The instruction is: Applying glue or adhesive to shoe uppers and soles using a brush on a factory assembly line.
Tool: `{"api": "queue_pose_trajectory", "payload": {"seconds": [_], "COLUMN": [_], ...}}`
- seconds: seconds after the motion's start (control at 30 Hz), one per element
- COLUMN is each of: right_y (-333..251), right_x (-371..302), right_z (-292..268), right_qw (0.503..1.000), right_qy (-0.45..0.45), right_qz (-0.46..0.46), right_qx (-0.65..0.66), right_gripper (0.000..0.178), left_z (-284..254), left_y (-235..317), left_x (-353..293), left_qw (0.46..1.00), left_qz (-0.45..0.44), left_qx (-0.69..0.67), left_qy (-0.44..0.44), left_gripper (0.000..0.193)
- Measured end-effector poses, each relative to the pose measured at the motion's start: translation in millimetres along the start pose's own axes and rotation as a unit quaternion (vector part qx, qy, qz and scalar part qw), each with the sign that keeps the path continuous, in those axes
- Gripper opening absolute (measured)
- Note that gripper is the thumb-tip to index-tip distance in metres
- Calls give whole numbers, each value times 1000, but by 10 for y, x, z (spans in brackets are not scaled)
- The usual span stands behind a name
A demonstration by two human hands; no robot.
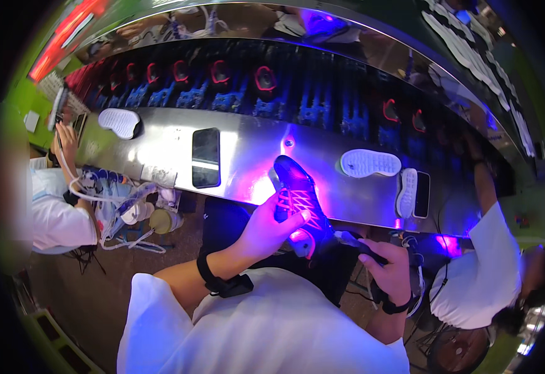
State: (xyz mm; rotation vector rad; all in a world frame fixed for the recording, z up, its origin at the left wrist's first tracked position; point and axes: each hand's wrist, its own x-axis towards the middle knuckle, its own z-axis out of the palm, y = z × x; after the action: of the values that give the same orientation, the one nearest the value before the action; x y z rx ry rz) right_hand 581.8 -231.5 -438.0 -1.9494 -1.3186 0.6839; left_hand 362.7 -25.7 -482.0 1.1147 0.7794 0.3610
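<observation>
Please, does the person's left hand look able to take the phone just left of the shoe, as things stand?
Probably not immediately: the left hand is occupied, gripping the shoe. Otherwise, nothing seems to block the way to the phone.

On the bench (166,134), a phone (206,158) lies left of the held shoe (300,190), two soles (370,163) right of it.

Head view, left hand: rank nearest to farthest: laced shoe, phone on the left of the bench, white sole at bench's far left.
From the left hand:
1. Laced shoe: in its grip.
2. Phone: ahead, to the left.
3. White sole: farther left, beyond the phone.
</observation>
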Motion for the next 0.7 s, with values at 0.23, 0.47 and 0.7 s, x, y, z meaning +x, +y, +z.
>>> {"api": "queue_pose_trajectory", "payload": {"seconds": [0.23,0.47,0.7], "right_y": [-288,-525,-472], "right_x": [198,423,547], "right_z": [52,26,24], "right_qw": [1000,996,992], "right_qy": [2,4,-1], "right_qz": [-19,-52,-75], "right_qx": [-21,-70,-105], "right_gripper": [40,41,41], "left_z": [-144,-273,-255], "left_y": [18,30,-67], "left_x": [-76,-146,-155], "left_qw": [979,910,876], "left_qz": [-126,-263,-276], "left_qx": [-150,-321,-395], "left_qy": [54,-21,-33], "left_gripper": [54,53,45]}}
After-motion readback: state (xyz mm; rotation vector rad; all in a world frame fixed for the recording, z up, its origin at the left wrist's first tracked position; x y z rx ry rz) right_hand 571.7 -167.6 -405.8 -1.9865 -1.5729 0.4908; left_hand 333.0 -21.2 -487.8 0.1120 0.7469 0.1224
